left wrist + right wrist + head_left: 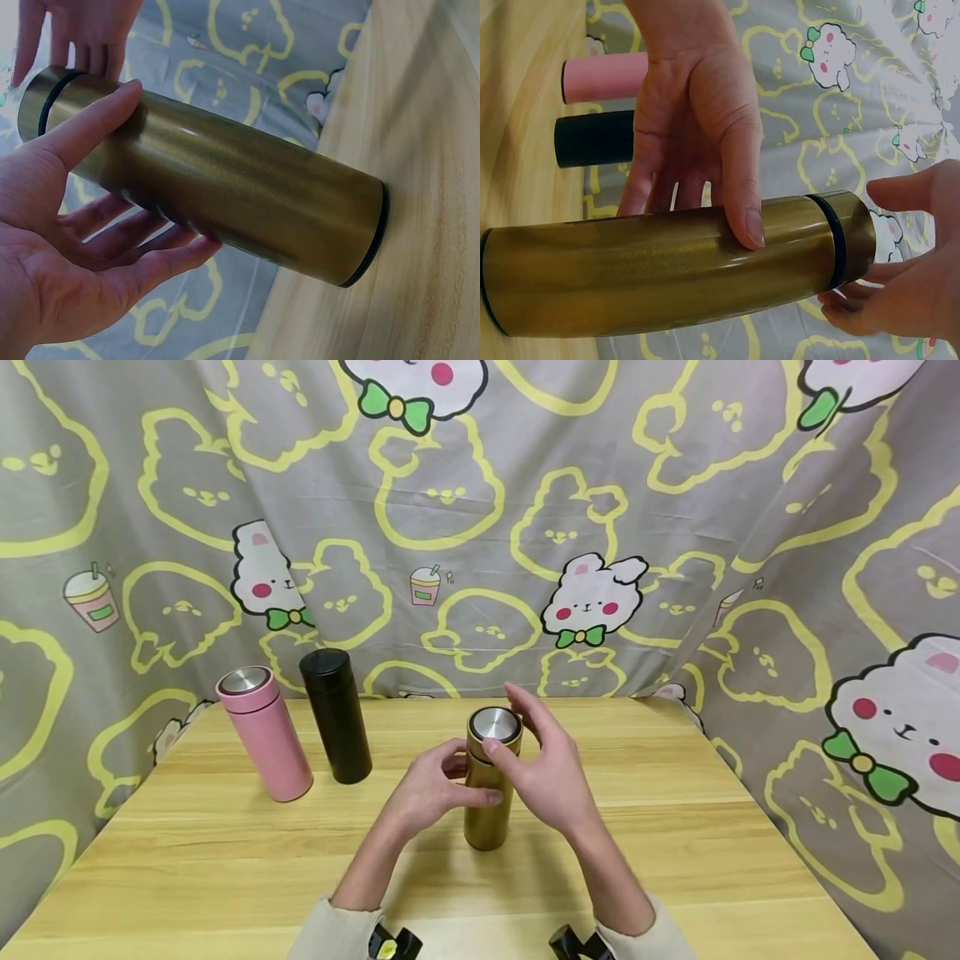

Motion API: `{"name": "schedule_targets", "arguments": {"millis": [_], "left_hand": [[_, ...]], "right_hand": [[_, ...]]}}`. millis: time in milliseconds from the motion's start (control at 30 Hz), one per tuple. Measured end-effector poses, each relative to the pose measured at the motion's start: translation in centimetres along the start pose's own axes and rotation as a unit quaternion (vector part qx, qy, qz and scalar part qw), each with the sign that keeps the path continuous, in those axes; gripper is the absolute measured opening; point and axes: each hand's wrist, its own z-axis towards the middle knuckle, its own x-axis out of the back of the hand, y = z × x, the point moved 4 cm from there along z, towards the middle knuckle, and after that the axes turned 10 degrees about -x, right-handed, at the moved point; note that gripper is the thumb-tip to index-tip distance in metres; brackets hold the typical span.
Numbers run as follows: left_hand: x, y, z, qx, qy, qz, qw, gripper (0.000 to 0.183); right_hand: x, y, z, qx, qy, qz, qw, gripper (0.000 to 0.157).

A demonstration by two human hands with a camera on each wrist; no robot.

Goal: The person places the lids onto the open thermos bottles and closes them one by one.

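A gold thermos [486, 822] stands upright on the table, topped by a lid [495, 724] with a silver disc. My left hand [433, 789] holds its upper body, thumb across the front and fingers round the far side. In the left wrist view the left thumb [105, 116] lies along the gold wall just below the dark ring under the lid. Around the lid my right hand [551, 772] is spread, thumb tip at the near rim and index finger standing away from the far side. The right wrist view shows the right hand [930, 262] with a gap beside the lid.
A pink thermos [270, 743] with a silver-topped lid and a black thermos [337, 722] stand side by side at the back left. Behind the wooden table [225, 868] hangs a grey patterned curtain [480, 560], which also runs along both sides.
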Motion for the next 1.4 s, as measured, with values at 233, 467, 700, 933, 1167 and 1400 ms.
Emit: {"name": "schedule_targets", "arguments": {"millis": [233,467,700,933,1167,1400], "left_hand": [[0.0,0.08,-0.01,0.001,0.0,0.0,1.0,0.059],[0.0,0.06,-0.05,0.002,0.003,0.002,1.0,0.061],[-0.05,0.05,-0.05,0.005,0.003,0.008,1.0,0.063],[-0.1,0.07,0.03,0.004,-0.002,0.0,1.0,0.062],[-0.08,0.0,0.01,0.004,-0.002,0.002,1.0,0.061],[-0.06,0.04,-0.01,0.002,0.002,0.001,1.0,0.063]], "right_hand": [[-0.28,0.08,0.08,-0.005,-0.037,0.035,0.999,0.051],[-0.17,-0.02,-0.13,-0.001,0.044,-0.008,0.999,0.055],[-0.29,-0.16,-0.28,0.0,0.06,-0.041,0.997,0.06],[-0.12,0.15,0.03,0.003,-0.027,0.052,0.998,0.055],[0.15,0.23,0.07,-0.01,-0.011,0.03,0.999,0.047],[0.27,0.16,0.05,0.0,0.045,-0.018,0.999,0.06]]}}
